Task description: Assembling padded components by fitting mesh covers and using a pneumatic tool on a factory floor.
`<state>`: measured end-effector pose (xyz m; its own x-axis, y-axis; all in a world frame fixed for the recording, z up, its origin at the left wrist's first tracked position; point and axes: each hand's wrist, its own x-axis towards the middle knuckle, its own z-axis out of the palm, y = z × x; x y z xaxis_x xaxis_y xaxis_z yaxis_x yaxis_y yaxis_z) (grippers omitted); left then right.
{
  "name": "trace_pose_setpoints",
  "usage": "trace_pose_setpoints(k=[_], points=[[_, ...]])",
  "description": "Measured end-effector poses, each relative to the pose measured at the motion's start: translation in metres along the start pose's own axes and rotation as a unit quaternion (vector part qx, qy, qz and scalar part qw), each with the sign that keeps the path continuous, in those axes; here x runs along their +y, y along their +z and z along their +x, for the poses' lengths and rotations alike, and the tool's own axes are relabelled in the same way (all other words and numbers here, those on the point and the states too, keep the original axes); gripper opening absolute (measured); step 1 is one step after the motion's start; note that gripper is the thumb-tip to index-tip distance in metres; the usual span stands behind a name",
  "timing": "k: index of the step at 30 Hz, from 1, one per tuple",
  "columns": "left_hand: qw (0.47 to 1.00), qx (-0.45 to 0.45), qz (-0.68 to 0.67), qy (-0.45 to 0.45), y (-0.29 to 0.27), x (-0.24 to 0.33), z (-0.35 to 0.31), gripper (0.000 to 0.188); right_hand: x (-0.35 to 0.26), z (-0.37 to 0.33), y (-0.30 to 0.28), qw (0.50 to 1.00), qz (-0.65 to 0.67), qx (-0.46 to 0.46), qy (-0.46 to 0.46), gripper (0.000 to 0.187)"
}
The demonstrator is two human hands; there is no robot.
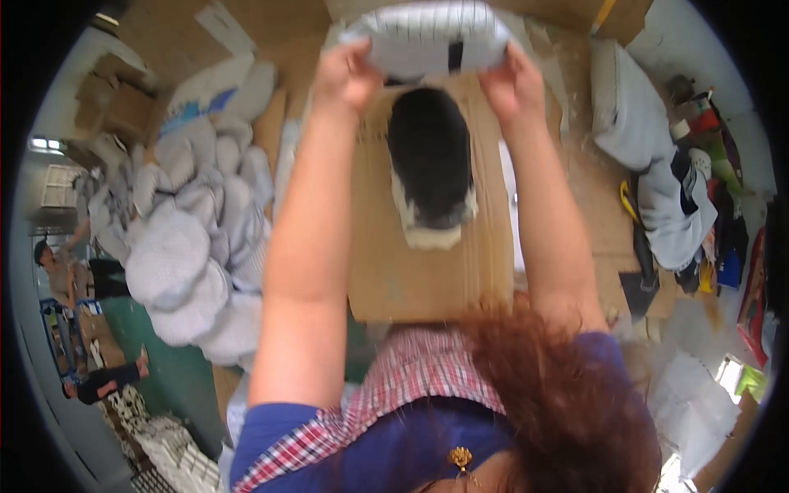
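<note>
Both my arms stretch forward over the cardboard-covered work surface. My left hand (pixel 347 78) is closed on the left end of a pale grey checked cap (pixel 436 51), and my right hand (pixel 513 80) grips its right end. The cap is held up at the far side, its lower edge towards me, with a small black patch on that edge. Just nearer than the cap stands a rounded black head-shaped block (pixel 430 152), its lower rim pale and ragged. The block rests on a brown cardboard sheet (pixel 427 283) between my forearms.
A tall heap of similar grey caps (pixel 177 255) lies to the left, beside a white sack (pixel 222 90). At the right are a stuffed pale bag (pixel 629 107), grey cloth (pixel 670 205) and a yellow-handled tool (pixel 629 200). Two people (pixel 62 271) are at the far left.
</note>
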<state>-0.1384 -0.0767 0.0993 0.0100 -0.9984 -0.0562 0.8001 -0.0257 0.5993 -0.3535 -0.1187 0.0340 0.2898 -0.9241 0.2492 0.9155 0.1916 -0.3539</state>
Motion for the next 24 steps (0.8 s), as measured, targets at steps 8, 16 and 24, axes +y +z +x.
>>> trace_pose_setpoints(k=[8, 16, 24], points=[[0.975, 0.143, -0.03, -0.166, -0.128, -0.098, -0.111, 0.029, 0.057, -0.193, -0.058, 0.951, -0.015, 0.296, 0.09, 0.036], [0.968, 0.174, 0.007, -0.182, -0.149, -0.12, -0.179, 0.042, 0.08, -0.256, -0.06, 0.918, -0.074, 0.337, 0.195, 0.025], [0.921, 0.296, 0.07, -0.244, -0.198, -0.133, -0.173, 0.042, 0.027, -0.256, -0.083, 0.438, -0.88, 0.177, -0.046, 0.038]])
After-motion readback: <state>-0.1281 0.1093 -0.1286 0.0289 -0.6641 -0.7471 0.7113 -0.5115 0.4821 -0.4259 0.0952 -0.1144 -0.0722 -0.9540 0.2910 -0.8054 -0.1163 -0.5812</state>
